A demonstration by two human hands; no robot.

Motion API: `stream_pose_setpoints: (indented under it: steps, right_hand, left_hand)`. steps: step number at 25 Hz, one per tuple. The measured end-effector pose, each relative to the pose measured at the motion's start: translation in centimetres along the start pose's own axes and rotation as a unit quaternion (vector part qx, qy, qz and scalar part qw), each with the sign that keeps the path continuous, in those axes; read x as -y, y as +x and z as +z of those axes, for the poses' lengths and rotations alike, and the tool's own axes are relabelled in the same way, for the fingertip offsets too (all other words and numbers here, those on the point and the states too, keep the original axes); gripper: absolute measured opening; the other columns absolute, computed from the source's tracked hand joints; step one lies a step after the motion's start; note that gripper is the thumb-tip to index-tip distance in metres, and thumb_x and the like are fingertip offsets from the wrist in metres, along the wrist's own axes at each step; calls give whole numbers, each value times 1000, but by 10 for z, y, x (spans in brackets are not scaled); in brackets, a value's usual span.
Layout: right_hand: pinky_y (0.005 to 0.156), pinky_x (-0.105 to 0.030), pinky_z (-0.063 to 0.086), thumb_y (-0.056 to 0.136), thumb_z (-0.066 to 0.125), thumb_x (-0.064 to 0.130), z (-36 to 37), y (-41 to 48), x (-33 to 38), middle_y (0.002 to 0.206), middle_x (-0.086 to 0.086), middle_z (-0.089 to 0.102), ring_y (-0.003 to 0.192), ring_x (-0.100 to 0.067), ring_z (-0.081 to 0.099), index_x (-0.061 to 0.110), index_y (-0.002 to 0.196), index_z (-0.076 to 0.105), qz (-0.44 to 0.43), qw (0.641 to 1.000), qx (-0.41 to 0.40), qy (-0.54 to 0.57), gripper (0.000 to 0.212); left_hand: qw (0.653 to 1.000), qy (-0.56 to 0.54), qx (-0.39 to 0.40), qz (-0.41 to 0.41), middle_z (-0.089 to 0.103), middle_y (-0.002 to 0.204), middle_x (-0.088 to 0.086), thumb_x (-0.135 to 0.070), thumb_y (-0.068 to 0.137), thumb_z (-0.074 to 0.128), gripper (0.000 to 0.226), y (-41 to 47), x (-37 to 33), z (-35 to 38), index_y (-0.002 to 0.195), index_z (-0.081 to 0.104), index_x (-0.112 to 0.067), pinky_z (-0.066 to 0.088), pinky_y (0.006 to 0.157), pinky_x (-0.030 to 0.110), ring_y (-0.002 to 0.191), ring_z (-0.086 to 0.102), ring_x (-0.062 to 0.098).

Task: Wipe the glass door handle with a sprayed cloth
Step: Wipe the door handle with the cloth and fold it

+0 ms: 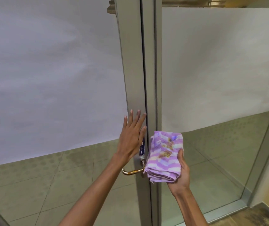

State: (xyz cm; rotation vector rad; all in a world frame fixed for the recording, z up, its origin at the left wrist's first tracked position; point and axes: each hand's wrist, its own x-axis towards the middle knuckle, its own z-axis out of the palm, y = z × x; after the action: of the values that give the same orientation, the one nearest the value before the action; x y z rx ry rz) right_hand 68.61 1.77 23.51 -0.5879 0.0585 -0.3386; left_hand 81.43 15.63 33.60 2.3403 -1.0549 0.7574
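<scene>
Handle: the brass-coloured door handle [133,171] is sitting low on the metal stile of the left glass door [52,79], curving out to the left; its right end is passing behind the cloth's edge.
Cloth: the folded purple-and-white striped cloth [164,158], showing brownish stains on top, is lying just right of the handle, in front of the seam between the two doors.
Right hand: the right hand [182,172] is cupping the cloth from below and the right, thumb pressing on top; grip is clenching on the cloth.
Left hand: the left hand [131,137] is resting flat on the stile above the handle, fingers spread; grip is released, holding nothing.
Sign: a small blue label [142,147] is peeking out beside the left hand.
Surroundings: frosted film is covering the upper glass; the tiled floor [40,176] is showing through the clear lower glass.
</scene>
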Motion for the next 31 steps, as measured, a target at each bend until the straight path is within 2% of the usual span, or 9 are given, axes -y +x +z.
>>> stream_pose_setpoints:
  steps: [3,7,11,15,20,22,25,29,31]
  right_hand:
    - [73,-50,62,94,54,54,0,11,0,113,-15,76,96,-39,75,14,112,76,2,1000,-15,-27,49]
    - [73,-50,63,90,57,55,-4,20,0,114,-15,76,96,-38,75,14,115,75,-13,999,-32,-33,50]
    - [75,-50,63,89,58,52,-3,24,-5,121,-16,73,102,-38,73,11,129,64,-25,998,-56,-31,57]
    - [77,-48,63,91,57,49,1,30,-13,128,-15,70,113,-39,69,14,135,58,-43,994,-80,-58,57]
    - [74,-40,65,90,58,50,7,45,-26,112,-3,78,100,-28,75,24,124,62,-113,972,-112,-172,42]
    - [72,-36,64,87,59,59,10,52,-35,104,0,79,93,-22,76,24,121,63,-139,949,-143,-242,49]
    - [99,-47,56,84,52,70,12,63,-54,131,-5,68,113,-19,68,24,140,53,-149,914,-156,-342,72]
    - [118,-49,38,88,41,72,18,80,-77,157,8,43,140,-10,46,39,154,27,-185,874,-136,-428,75]
    - [125,-42,25,96,39,62,27,91,-88,163,23,25,152,-11,26,46,155,18,-212,854,-103,-465,65]
  left_hand:
    - [985,154,-16,71,3,174,10,-43,110,16,64,26,29,14,166,12,-13,3,131,50,158,-10,26]
    - [966,221,-43,129,9,174,13,-48,110,25,67,50,62,27,166,14,-12,9,130,52,160,-2,28]
    - [955,234,-73,167,10,174,11,-40,112,27,63,69,81,29,166,11,-14,1,130,49,161,5,31]
    - [944,249,-101,194,10,174,10,-27,113,27,58,82,97,28,166,10,-13,-9,130,45,160,-10,25]
    - [934,270,-114,203,12,174,10,-28,114,25,57,86,116,29,166,8,-13,-14,129,44,158,-15,26]
    - [929,278,-123,211,15,173,10,-28,114,25,56,86,119,32,166,9,-13,-14,129,44,158,-11,26]
    - [919,290,-133,230,17,173,10,-28,115,26,55,89,124,36,166,11,-15,-12,128,45,158,-7,27]
    - [906,309,-142,252,16,173,9,-29,115,24,56,91,129,41,166,5,-15,-12,128,48,158,-5,29]
    - [904,313,-144,255,20,172,9,-29,115,24,55,91,131,43,166,9,-15,-11,128,49,158,-2,29]
